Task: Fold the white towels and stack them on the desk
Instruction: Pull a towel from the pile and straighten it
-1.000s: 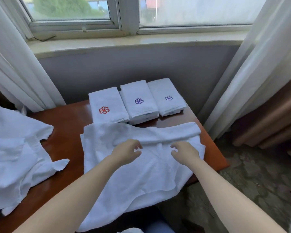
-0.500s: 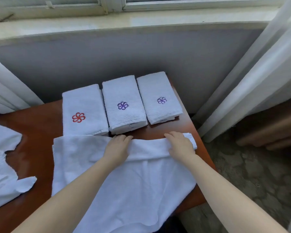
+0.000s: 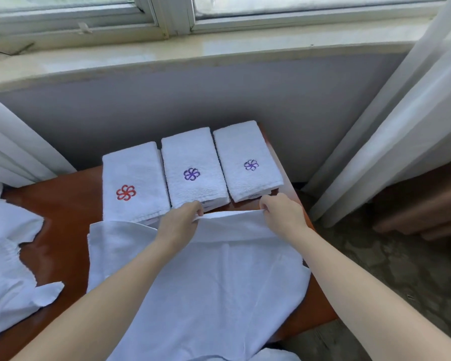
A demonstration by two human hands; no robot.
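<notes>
The left hand [image 3: 179,224] and the right hand [image 3: 284,214] are both bare and seen from the back, with the knuckles showing as a soft ridge just behind the fingers. Behind each hand comes a narrow bare wrist, and behind that a bare forearm. The left forearm [image 3: 115,303] and the right forearm [image 3: 362,295] are smooth and slender, widening steadily away from the fingers until the picture's lower edge cuts them off.
</notes>
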